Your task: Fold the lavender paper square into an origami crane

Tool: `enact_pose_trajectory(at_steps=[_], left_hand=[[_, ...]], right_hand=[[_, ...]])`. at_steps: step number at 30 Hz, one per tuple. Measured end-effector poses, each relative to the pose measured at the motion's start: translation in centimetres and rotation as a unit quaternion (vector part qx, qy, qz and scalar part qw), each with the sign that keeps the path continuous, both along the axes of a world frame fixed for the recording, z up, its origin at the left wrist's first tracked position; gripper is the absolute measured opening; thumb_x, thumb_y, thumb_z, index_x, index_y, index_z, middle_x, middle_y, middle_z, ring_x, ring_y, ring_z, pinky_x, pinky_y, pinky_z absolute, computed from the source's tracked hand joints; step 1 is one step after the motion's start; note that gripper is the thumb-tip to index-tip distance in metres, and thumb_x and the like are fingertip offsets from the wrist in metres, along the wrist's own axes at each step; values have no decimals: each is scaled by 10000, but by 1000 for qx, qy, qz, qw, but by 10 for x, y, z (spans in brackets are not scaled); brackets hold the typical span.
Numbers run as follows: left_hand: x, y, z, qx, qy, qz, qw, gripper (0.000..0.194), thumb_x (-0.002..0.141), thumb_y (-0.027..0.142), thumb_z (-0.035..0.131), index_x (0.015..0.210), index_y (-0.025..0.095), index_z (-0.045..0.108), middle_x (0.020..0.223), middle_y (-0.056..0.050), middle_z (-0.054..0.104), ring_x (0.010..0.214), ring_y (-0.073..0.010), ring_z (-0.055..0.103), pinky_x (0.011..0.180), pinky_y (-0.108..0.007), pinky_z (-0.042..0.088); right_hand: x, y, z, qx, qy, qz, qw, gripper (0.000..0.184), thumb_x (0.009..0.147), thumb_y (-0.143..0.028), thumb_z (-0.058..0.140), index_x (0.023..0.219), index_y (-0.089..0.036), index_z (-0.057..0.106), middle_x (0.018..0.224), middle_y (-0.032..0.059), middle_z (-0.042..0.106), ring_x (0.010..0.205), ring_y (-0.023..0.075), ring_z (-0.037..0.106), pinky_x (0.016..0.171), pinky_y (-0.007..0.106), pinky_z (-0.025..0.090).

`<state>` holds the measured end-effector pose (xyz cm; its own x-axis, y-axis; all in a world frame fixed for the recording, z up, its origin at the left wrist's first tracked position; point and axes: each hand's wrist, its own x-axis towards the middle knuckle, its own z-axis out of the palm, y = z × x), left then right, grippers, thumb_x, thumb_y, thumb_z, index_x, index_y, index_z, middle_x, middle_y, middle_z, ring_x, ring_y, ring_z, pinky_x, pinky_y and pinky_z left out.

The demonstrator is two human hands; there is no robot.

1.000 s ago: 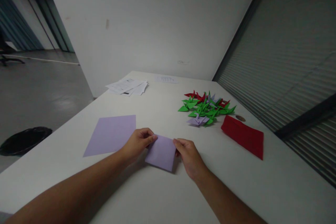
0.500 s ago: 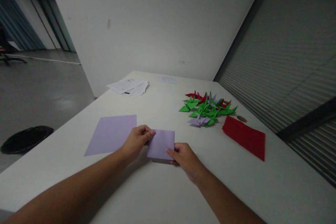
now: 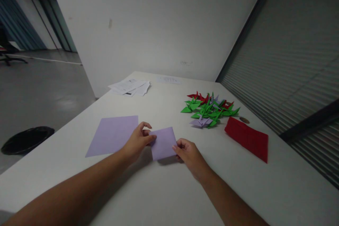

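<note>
A square of folded purple paper [image 3: 164, 144] is held between my hands just above the table, tilted, with a shadow below it. My right hand [image 3: 188, 152] pinches its right edge, thumb on top and fingers beneath. At its left edge is my left hand [image 3: 139, 141], the thumb lying on the paper and the index finger lifted away from it; the other fingertips are partly hidden. A larger flat sheet of purple paper [image 3: 113, 134] lies on the table beside my left hand.
Several green, red and purple folded paper cranes [image 3: 209, 111] lie clustered at the right. Near them are a red stack of paper [image 3: 247, 137] and a small round disc [image 3: 244, 120]. Printed sheets [image 3: 129, 86] lie at the far left. A black bin [image 3: 28, 139] stands beside the table.
The folded purple paper has turned anticlockwise and tilted, its right side rising. My left index finger has lifted off it, while my right hand keeps its pinch.
</note>
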<state>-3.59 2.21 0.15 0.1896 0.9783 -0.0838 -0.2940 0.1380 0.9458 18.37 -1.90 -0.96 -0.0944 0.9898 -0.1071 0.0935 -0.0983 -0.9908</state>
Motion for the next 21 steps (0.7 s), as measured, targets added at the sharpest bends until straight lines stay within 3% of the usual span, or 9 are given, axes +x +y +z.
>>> enact_pose_trajectory(at_steps=[3, 6, 9, 14, 21], left_hand=[[-1, 0, 0, 19, -12, 21, 1000, 498, 668, 215, 826, 1035, 272, 494, 680, 104, 552, 587, -99, 558, 579, -208, 438], [-2, 2, -1, 45, 21, 24, 998, 313, 690, 231, 798, 928, 219, 595, 723, 56, 584, 653, -110, 564, 610, -222, 448], [-2, 4, -2, 54, 55, 28, 997, 173, 685, 251, 792, 761, 163, 664, 712, 12, 611, 670, -119, 554, 629, -238, 448], [-1, 5, 0, 21, 40, 25, 999, 215, 653, 290, 844, 784, 155, 739, 729, -15, 663, 693, -140, 582, 665, -271, 479], [-12, 4, 12, -28, -70, -80, 994, 228, 678, 229, 794, 883, 129, 792, 878, -90, 735, 847, -191, 674, 832, -322, 537]], right_hand=[[2, 2, -3, 32, 15, -11, 999, 469, 743, -554, 787, 783, -234, 446, 658, -67, 543, 525, 115, 567, 496, 220, 428], [4, 0, -2, 76, 38, -8, 996, 422, 789, -493, 769, 884, -249, 439, 771, -59, 564, 597, 125, 623, 572, 251, 513], [6, -3, 1, 128, 10, 26, 991, 292, 847, -414, 723, 991, -234, 544, 863, -8, 608, 724, 152, 649, 673, 284, 553], [9, -5, 5, 183, -81, 32, 979, 283, 805, -286, 736, 1068, -197, 686, 1014, 78, 698, 849, 205, 680, 791, 337, 572], [14, 0, -3, 166, -6, 7, 986, 297, 824, -363, 764, 1063, -193, 710, 988, 83, 716, 860, 217, 682, 806, 346, 561]])
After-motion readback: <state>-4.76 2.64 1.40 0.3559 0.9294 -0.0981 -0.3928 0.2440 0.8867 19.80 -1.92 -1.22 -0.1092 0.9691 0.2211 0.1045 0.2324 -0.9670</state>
